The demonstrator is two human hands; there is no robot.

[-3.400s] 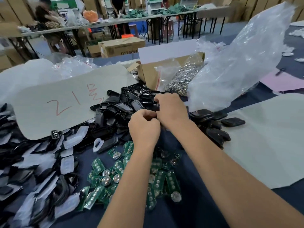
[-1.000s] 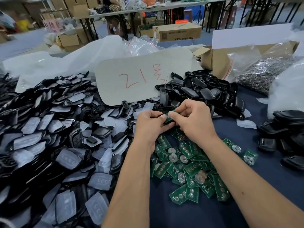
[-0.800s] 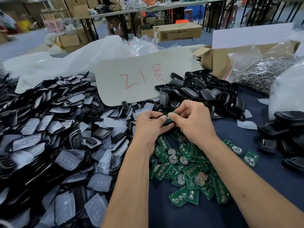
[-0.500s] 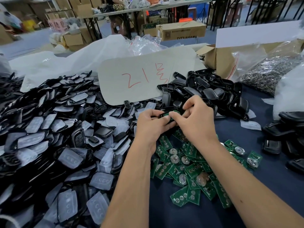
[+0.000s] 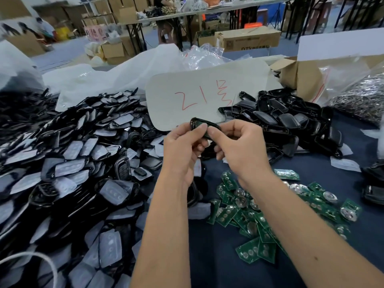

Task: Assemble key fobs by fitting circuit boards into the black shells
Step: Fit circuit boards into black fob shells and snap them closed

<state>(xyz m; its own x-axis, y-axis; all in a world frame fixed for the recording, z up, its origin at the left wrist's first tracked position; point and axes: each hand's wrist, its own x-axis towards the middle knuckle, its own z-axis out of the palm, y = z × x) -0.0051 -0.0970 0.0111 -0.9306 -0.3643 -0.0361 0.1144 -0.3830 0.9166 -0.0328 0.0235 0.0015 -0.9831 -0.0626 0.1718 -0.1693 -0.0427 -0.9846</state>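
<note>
My left hand [image 5: 182, 150] and my right hand [image 5: 239, 146] together hold one black shell [image 5: 204, 125] up above the table, thumbs pressing on its open face. A green circuit board shows inside the shell. Below my right forearm lies a loose heap of green circuit boards [image 5: 259, 215] with round metal domes on the dark blue cloth. A large heap of black shells with grey button pads [image 5: 72, 173] spreads on the left. A second pile of black shells [image 5: 286, 121] lies behind my hands to the right.
A white card with red writing [image 5: 203, 96] leans behind the piles. A cardboard box [image 5: 301, 77] with a bag of metal rings [image 5: 361, 98] stands at the back right. Clear plastic bags lie at the back left. More black shells [image 5: 374, 183] sit at the right edge.
My hands have lifted from just above the board heap to in front of the white card. The green board that was pinched between them now sits inside the black shell.
</note>
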